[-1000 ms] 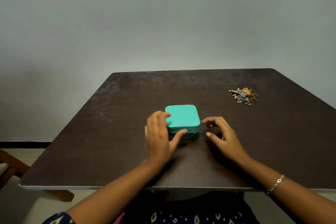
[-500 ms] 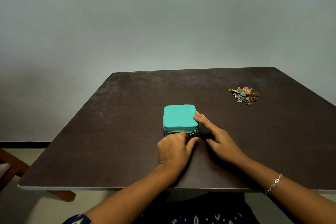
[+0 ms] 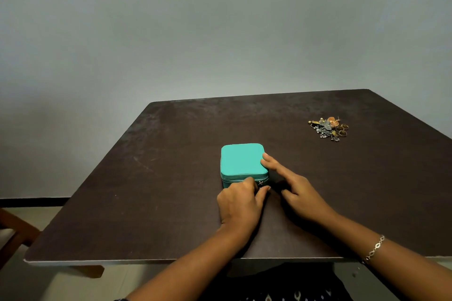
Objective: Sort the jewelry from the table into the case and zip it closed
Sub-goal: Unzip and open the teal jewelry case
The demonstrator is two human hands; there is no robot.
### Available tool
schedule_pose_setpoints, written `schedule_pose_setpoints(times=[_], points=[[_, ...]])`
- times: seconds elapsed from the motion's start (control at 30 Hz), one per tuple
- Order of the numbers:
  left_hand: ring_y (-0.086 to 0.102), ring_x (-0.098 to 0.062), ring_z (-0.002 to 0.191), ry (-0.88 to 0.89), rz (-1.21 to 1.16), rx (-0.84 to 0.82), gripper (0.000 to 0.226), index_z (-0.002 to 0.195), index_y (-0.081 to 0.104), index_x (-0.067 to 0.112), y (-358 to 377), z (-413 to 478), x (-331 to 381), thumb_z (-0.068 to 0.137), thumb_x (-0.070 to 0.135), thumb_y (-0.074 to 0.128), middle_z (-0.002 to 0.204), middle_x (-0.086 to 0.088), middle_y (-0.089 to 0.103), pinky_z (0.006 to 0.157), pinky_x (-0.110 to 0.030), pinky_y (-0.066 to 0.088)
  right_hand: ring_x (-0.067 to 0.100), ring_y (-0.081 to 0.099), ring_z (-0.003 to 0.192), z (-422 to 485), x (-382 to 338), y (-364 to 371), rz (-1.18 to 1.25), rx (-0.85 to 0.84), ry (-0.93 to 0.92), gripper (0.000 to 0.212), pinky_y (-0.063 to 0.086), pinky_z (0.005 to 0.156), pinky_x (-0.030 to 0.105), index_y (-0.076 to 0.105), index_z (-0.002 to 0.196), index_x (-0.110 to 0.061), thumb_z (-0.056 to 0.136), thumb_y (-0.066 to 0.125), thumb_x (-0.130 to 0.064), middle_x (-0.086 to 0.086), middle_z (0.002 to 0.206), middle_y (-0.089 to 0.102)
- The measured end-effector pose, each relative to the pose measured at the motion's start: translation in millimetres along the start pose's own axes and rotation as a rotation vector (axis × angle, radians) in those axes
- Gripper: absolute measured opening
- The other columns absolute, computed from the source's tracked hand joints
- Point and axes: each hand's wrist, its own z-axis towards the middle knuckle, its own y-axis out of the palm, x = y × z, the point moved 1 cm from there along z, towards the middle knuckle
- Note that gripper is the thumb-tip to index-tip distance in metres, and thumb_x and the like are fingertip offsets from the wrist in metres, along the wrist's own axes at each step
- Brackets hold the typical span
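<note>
A dark brown table point(image 3: 171, 178), scuffed and dusty, stands against a plain grey wall point(image 3: 220, 32). A closed teal case point(image 3: 241, 161) sits near the table's middle. The left hand point(image 3: 241, 205) pinches the zipper pull point(image 3: 260, 182) on the case's front side. The right hand point(image 3: 298, 190) is spread, fingertips pressing the case's right edge. A pile of jewelry point(image 3: 329, 128) lies well apart, far right. A bracelet point(image 3: 374, 249) circles the right wrist.
</note>
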Motion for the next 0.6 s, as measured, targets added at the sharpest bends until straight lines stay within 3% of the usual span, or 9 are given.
schedule_pose_setpoints(times=[0.13,0.37,0.6], points=[[0.062,-0.027,0.091,-0.022,0.034,-0.039,0.030,0.095,0.060,0.016,0.3,-0.3,2.2,0.093,0.041,0.044,0.097,-0.005,0.069,0.066,-0.030,0.037,-0.016,0.021,0.131,-0.7,-0.4,-0.2,0.004,-0.009,0.004,0.087,0.015,0.107,0.005,0.041,0.128,-0.032,0.063,0.034,0.026,-0.022,0.142,0.029],[0.062,-0.025,0.085,-0.057,-0.084,0.023,0.019,0.089,0.057,0.019,-5.4,-9.8,2.5,0.091,0.035,0.048,0.090,-0.001,0.068,0.062,-0.028,0.033,-0.014,0.021,0.131,-1.3,-1.4,0.8,0.000,0.003,0.005,0.083,0.016,0.106,0.004,0.044,0.132,-0.019,0.063,0.035,0.025,-0.015,0.143,0.031],[0.061,-0.017,0.084,-0.101,-0.044,0.013,0.016,0.081,0.046,0.026,-12.3,-13.5,-11.2,0.092,0.038,0.045,0.088,0.003,0.066,0.062,-0.027,0.035,-0.020,0.020,0.127,-1.4,-2.6,1.3,-0.012,0.008,0.010,0.082,0.014,0.104,0.002,0.045,0.134,-0.013,0.062,0.034,0.025,-0.014,0.142,0.032]])
